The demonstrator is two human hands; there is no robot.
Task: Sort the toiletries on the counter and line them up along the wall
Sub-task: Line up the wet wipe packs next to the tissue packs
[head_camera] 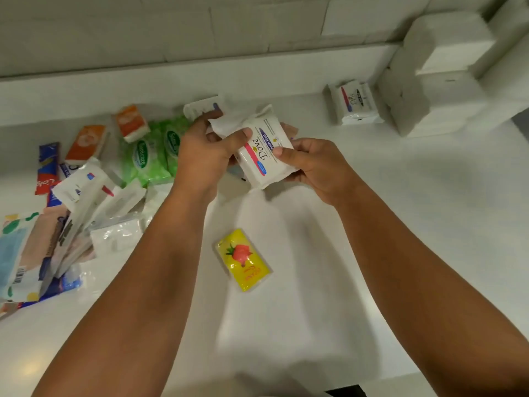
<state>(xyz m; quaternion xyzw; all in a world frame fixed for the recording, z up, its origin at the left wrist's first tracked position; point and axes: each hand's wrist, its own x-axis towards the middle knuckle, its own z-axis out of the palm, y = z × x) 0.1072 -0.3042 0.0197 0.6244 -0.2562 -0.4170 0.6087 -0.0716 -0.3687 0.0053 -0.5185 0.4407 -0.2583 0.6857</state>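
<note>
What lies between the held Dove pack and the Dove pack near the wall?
Head view: only bare counter between held Dove pack and wall-side Dove pack.

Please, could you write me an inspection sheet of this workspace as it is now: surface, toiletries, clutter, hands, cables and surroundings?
Surface: white counter, smooth, with packets lying on it.
Job's things: Dove pack held above the counter; second Dove pack near the wall, beside the white bundle; yellow strawberry packet lying alone; green wipes and orange packs at the left.
Clutter: heap of packets at the left edge, mixed and overlapping.
Hands: left hand and right hand both grip the Dove pack.
Cables: nothing seen.
Surroundings: tiled wall behind the counter; the white bundle fills the right corner.
</note>
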